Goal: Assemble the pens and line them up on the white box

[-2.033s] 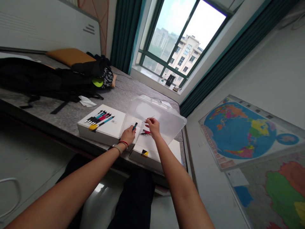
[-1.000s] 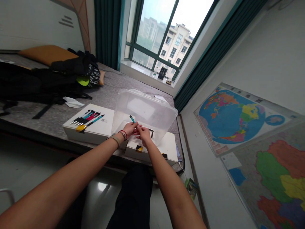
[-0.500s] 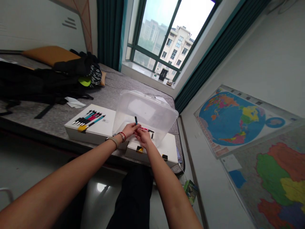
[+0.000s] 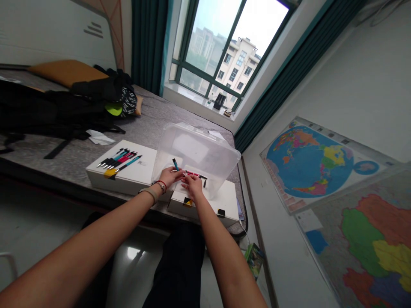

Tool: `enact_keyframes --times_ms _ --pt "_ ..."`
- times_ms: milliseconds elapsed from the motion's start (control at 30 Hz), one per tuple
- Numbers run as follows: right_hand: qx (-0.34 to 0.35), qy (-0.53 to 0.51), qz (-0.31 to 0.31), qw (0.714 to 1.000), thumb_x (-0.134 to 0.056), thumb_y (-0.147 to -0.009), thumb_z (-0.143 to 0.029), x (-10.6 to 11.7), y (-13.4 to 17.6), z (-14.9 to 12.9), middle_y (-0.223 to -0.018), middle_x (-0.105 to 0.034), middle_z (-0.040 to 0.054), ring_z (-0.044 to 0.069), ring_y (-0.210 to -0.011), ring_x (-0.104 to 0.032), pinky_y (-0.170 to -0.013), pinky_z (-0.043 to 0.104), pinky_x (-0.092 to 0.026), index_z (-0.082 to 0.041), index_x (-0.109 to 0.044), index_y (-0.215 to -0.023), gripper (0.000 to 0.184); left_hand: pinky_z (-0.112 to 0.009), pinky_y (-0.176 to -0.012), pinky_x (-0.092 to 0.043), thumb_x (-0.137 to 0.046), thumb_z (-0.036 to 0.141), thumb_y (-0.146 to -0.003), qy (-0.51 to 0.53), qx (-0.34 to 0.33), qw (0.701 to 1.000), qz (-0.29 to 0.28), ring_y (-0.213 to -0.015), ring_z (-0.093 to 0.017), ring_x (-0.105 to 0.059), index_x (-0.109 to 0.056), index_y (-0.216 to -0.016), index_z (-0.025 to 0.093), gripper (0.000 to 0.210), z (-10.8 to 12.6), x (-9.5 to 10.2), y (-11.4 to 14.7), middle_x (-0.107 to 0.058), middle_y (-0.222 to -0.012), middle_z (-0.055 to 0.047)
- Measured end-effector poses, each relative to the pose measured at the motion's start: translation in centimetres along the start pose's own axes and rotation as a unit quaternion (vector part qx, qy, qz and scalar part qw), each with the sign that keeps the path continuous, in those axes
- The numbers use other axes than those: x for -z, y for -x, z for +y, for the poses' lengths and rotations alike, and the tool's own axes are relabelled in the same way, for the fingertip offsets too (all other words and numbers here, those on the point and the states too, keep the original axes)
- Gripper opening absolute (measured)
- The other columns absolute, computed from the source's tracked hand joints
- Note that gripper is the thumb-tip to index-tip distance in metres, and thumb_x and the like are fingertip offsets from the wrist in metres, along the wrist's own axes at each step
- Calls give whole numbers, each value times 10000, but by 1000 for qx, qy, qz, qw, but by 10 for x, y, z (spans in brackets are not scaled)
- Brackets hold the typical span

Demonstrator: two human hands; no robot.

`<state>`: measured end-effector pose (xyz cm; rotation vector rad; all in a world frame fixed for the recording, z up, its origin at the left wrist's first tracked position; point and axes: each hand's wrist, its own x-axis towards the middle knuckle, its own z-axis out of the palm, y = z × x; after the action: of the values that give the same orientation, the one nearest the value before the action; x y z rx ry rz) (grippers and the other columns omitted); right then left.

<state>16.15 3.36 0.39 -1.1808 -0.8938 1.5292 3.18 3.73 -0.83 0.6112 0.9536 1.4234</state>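
My left hand [image 4: 170, 176] is closed around a teal pen [image 4: 175, 164], whose black end points up and away from me. Close beside it is my right hand [image 4: 193, 185], its fingertips pinched near the pen's lower end; whatever they grip is too small to make out. Both hands are over the front of a translucent plastic bin [image 4: 202, 147], tipped with its open side toward me. Just beyond my right fingers lie a pink-red pen piece [image 4: 194, 173] and a short black piece [image 4: 204, 183].
Several pens [image 4: 120, 159] lie in a row on a white box [image 4: 141, 171] at left. Another white box [image 4: 224, 199] sits under the bin's front. Behind are a black backpack [image 4: 41, 107] and a crumpled tissue [image 4: 99, 137] on the grey mattress [image 4: 150, 111].
My left hand has shifted a little left with the teal pen, which tilts more leftward. My hands are slightly farther apart; the right hand has barely moved.
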Motion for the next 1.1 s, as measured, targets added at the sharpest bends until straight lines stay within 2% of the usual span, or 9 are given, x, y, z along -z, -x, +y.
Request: enact_keyframes --times_ms 233,433,600,667,767,833,900,967,1100 --pt "16 59 -69 996 -761 -760 -389 6 -2 4 -760 -679 48 142 -669 -668 -532 236 -580 -149 -639 -778 269 -339 -773 -568 -909 331 -484 -56 -56 997 -6 -755 -196 -702 -647 -833 131 480 -9 5 -7 -734 -796 -75" --pt "74 145 -58 985 -673 -821 -466 1 -4 12 -685 -648 21 117 -566 -625 -469 218 -543 -160 -633 -771 313 -362 -775 -567 -898 362 -479 -54 -64 996 2 -713 -190 -690 -648 -800 132 467 -10 6 -5 -714 -740 -47" --pt "19 220 -54 974 -513 -910 -478 9 -12 0 -542 -594 -5 87 -404 -504 -429 204 -456 -172 -568 -665 396 -372 -874 -558 -887 325 -535 -4 -58 998 9 -785 -187 -700 -641 -799 125 413 -5 5 0 -716 -773 -54" --pt "56 298 -31 953 -535 -898 -437 19 -18 -14 -526 -592 -4 91 -431 -509 -485 204 -457 -173 -589 -636 376 -375 -891 -559 -878 292 -569 23 -60 997 33 -811 -190 -707 -631 -812 127 384 -4 4 1 -721 -803 -63" --pt "157 442 45 882 -645 -820 -315 31 -28 -38 -564 -615 11 133 -568 -572 -650 251 -487 -186 -619 -603 255 -376 -883 -567 -860 251 -615 34 -55 996 55 -805 -190 -715 -624 -837 126 347 -4 2 1 -727 -834 -81" --pt "197 481 81 850 -689 -780 -260 33 -33 -50 -667 -664 37 169 -698 -612 -761 286 -484 -187 -667 -690 118 -376 -868 -573 -849 243 -640 12 -44 998 48 -775 -190 -717 -636 -846 117 322 -4 0 0 -728 -815 -90" --pt "219 492 87 838 -689 -781 -231 30 -35 -56 -766 -691 54 187 -792 -622 -838 309 -467 -183 -703 -825 66 -374 -858 -576 -840 240 -656 -9 -32 999 38 -745 -189 -715 -654 -842 108 295 -5 -1 -1 -726 -786 -90" --pt "243 497 47 832 -670 -799 -214 24 -31 -55 -823 -698 55 188 -824 -620 -872 320 -455 -188 -715 -902 115 -370 -857 -576 -831 238 -668 -15 -24 999 33 -739 -188 -713 -669 -839 105 270 -5 -2 -2 -728 -775 -90" --pt "288 475 -100 825 -694 -784 -205 12 -15 -39 -874 -698 29 177 -790 -613 -835 310 -461 -231 -725 -953 174 -363 -854 -579 -828 249 -668 -22 -19 999 32 -752 -190 -709 -691 -826 111 250 -6 0 -4 -731 -773 -85"
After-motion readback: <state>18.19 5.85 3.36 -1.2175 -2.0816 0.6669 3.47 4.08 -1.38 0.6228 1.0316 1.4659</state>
